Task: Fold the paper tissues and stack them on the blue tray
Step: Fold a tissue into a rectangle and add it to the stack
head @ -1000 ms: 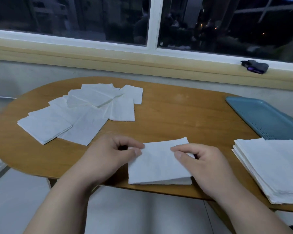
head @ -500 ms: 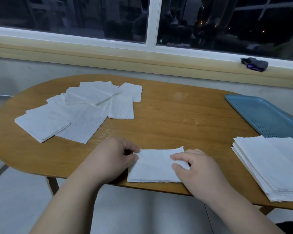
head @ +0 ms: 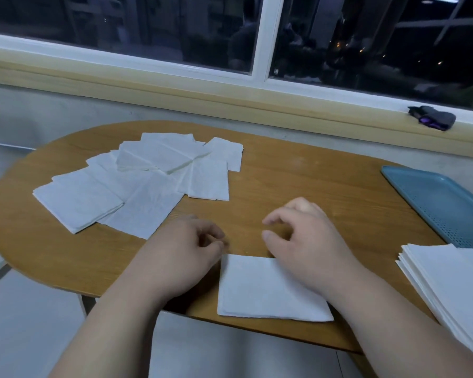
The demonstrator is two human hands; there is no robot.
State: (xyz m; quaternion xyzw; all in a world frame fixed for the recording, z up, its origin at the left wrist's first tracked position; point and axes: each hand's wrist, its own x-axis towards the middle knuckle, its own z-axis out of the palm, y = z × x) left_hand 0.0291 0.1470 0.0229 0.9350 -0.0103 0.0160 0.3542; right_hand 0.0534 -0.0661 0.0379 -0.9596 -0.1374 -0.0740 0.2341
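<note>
A folded white tissue (head: 257, 290) lies flat at the near edge of the wooden table (head: 298, 186). My left hand (head: 183, 255) sits just left of its far left corner, fingers loosely curled, holding nothing. Hovering past the tissue's far edge is my right hand (head: 306, 241), fingers loosely bent and empty, its wrist over the tissue's right side. The blue tray (head: 443, 203) is at the far right. A thick stack of tissues (head: 453, 290) lies at the near right, its far edge at the tray's near end.
Several unfolded tissues (head: 137, 181) are spread in an overlapping heap on the left half of the table. A dark small object (head: 432, 117) rests on the window sill behind. Bare wood shows between the heap and the tray.
Both hands pinched the tissue's far edge and brought it toward me. Now they have let go and moved a little beyond the folded tissue.
</note>
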